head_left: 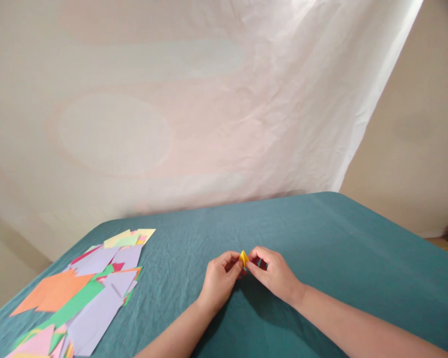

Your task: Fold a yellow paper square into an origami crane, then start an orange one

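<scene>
A small folded yellow paper piece [244,258] is pinched between both my hands, just above a table covered in a teal cloth [321,238]. My left hand [220,281] curls its fingers round the piece's left side. My right hand [274,273] grips its right side with thumb and fingertips. A hint of red shows under the fingers, too small to name.
A spread of coloured paper sheets [85,293], orange, green, lilac, pink and yellow, lies on the table's left part. A white crumpled backdrop sheet [194,109] hangs behind the table. The table's far edge curves across the middle of the view.
</scene>
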{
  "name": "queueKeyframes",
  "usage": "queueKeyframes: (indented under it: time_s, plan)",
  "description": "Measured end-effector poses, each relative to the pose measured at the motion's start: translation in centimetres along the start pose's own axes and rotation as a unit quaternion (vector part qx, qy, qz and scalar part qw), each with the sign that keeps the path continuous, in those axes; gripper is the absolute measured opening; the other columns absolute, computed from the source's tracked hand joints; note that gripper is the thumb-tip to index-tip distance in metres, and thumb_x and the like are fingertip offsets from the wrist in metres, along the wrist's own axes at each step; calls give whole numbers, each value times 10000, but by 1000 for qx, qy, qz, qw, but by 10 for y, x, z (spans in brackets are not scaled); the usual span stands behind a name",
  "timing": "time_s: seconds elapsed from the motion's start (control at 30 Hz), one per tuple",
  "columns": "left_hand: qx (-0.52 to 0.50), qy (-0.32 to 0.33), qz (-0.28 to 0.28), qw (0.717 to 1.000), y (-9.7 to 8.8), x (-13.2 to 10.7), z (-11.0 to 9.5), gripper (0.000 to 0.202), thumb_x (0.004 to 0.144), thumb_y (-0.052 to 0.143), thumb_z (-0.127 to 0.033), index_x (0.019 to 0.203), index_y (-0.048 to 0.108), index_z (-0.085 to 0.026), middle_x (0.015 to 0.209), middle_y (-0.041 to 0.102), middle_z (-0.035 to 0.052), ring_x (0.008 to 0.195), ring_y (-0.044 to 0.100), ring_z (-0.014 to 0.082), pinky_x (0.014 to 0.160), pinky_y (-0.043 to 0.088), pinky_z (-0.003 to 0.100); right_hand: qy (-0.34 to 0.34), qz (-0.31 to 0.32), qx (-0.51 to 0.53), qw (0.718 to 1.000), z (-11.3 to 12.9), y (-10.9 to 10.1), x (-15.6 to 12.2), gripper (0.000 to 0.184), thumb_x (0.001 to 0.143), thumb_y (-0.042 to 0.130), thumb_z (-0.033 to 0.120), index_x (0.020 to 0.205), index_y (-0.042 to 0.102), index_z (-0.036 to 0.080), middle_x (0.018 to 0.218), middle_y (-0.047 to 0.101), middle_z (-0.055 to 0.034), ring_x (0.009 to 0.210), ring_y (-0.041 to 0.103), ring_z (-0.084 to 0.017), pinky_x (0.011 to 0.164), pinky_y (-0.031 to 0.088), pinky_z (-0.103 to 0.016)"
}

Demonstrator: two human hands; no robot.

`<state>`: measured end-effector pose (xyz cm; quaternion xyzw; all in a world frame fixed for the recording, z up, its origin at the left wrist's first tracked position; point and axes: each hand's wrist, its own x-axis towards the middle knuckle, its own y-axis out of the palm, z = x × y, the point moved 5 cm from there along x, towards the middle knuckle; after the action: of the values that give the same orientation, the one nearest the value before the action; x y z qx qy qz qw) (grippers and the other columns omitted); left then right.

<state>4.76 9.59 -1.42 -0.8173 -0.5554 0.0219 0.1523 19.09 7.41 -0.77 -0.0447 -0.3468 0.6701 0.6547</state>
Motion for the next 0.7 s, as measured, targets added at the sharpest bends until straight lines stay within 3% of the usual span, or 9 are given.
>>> queueKeyframes:
  time_s: [0.1,0.23,0.33,0.5,0.7]
  plan:
    - [17,4,6,1000,0,0,0,191,844,527,-281,819,663,-149,737,664,38,688,614,156,645,471,234,-12,0,6,1000,2,0,0,88,835,550,217,752,569,197,704,594,22,649,548,-118,604,389,-219]
    - [-6,-3,34,999,0,-2,-1,210,850,521,-287,828,666,-138,759,672,50,716,627,166,665,482,246,-32,-22,36,999,3,-2,1,96,823,574,223,737,546,193,843,606,-12,742,562,-128,649,416,-220]
    - [-35,-20,59,997,3,-3,-2,236,849,535,-330,874,658,-129,770,676,59,722,638,176,658,494,256,-1,-16,49,999,-1,0,1,71,818,588,223,761,555,198,805,611,-2,716,566,-127,613,416,-214]
    - [-10,-26,34,999,4,-2,-1,203,832,561,-319,825,650,-137,734,665,41,685,637,167,637,491,248,45,-10,84,995,-8,3,2,122,795,631,227,906,584,201,806,633,7,718,586,-132,619,428,-215]
    - [19,-35,10,999,2,0,5,229,848,522,-334,801,643,-145,669,665,33,626,640,162,596,482,241,68,27,118,990,-14,6,2,99,828,597,270,793,616,179,739,644,3,673,577,-133,630,433,-227]
